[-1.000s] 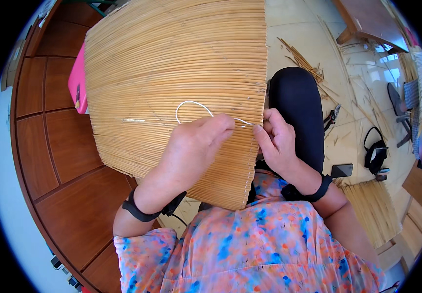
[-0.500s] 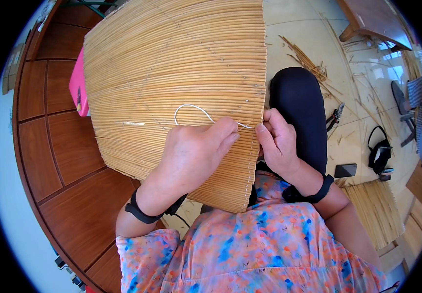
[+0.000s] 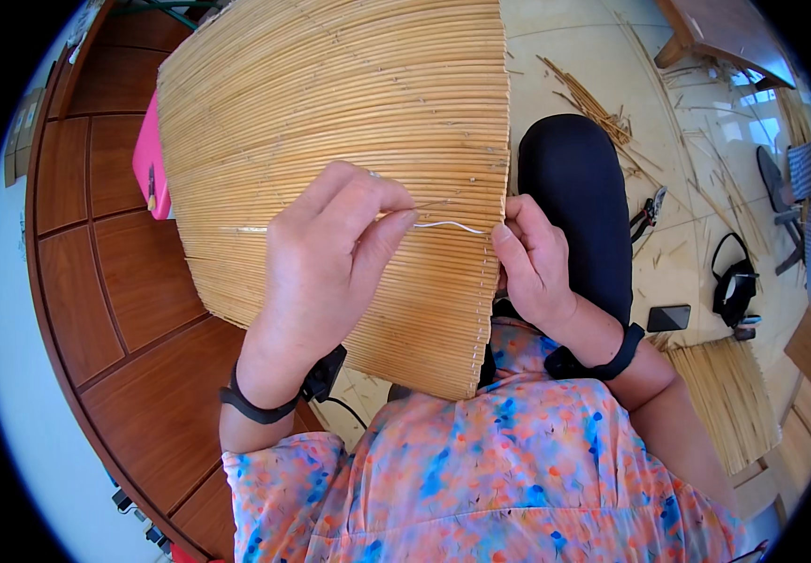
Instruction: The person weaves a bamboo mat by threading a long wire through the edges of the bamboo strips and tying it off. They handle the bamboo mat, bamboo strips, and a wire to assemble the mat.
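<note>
In the head view, my left hand (image 3: 335, 258) pinched a white thread (image 3: 452, 223) over the stick mat (image 3: 359, 113), which spread in front of me. The thread ran to the mat's right edge, where my right hand (image 3: 533, 265) gripped, thumb on top, near my knee (image 3: 574, 178).

Single head view, fisheye, looking down.
Camera is riding on the wearer's head, left one of a pair, facing down over the shirt (image 3: 462, 469) onto the near mat (image 3: 359, 113), taking in floor (image 3: 548, 33) farther off; straight edges are bending toward the rim.
</note>
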A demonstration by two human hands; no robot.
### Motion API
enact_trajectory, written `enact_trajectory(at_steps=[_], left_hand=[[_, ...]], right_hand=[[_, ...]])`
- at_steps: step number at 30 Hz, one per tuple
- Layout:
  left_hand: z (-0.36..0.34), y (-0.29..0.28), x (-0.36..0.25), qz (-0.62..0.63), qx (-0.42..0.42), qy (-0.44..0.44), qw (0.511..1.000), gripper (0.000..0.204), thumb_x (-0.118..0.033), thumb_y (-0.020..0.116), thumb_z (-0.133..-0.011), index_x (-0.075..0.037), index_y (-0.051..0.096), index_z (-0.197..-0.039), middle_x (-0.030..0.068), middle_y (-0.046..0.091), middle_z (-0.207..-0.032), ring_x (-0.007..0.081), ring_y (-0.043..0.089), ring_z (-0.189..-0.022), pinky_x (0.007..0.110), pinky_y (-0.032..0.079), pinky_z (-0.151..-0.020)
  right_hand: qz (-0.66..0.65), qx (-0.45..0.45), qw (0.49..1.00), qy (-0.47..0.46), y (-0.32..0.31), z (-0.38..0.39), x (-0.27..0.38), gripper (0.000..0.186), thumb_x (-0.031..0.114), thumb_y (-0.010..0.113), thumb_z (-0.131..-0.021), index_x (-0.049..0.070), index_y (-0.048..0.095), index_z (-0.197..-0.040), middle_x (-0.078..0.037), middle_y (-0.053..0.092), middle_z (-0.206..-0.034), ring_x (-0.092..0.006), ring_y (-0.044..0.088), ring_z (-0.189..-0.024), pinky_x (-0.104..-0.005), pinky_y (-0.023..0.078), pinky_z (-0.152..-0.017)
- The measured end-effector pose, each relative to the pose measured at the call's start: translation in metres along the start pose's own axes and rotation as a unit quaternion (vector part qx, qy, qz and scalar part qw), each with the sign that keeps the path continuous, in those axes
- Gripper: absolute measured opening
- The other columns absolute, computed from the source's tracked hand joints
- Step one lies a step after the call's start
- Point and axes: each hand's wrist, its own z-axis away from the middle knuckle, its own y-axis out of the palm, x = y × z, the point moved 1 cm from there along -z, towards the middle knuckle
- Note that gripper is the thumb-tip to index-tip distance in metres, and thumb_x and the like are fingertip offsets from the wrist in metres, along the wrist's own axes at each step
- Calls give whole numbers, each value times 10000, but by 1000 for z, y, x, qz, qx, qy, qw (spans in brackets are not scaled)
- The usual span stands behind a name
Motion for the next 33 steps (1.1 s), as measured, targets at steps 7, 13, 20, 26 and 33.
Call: enact_trajectory(at_steps=[7,13,20,26,33], left_hand=[[9,10,-4,-86,86,1,993,70,-38,672,-886,-50,638,-946,99,598,-644,199,610,-540,292,468,-502],[11,19,-5,-104,128,30,986,96,-82,705,-859,-62,654,-937,134,623,-689,268,621,-564,333,483,-504],[13,18,-6,-128,122,44,983,153,-52,695,-843,-71,687,-995,121,636,-706,266,629,-593,351,482,-510],[12,9,-16,-161,139,51,976,289,-1,684,-802,-85,705,-1078,84,539,-636,247,554,-528,357,442,-477],[11,7,-20,-205,124,71,968,312,-11,703,-773,-99,717,-1071,60,491,-608,221,526,-496,345,423,-452]], right_hand=[[-28,9,1000,4,0,0,3,97,77,536,-947,-4,542,-1000,-44,536,-555,-98,499,-449,-259,369,-447],[26,2,999,-24,-2,0,0,71,44,567,-910,4,538,-961,-45,520,-544,-103,484,-436,-269,357,-437],[40,3,998,-53,-3,0,4,95,49,585,-893,2,540,-962,-55,518,-539,-108,473,-426,-261,357,-437],[40,5,997,-67,-3,0,5,105,47,589,-885,-1,544,-967,-55,526,-541,-109,470,-424,-262,360,-436],[68,-8,994,-89,-4,0,5,112,40,598,-873,1,551,-966,-47,497,-523,-119,457,-414,-269,359,-433]])
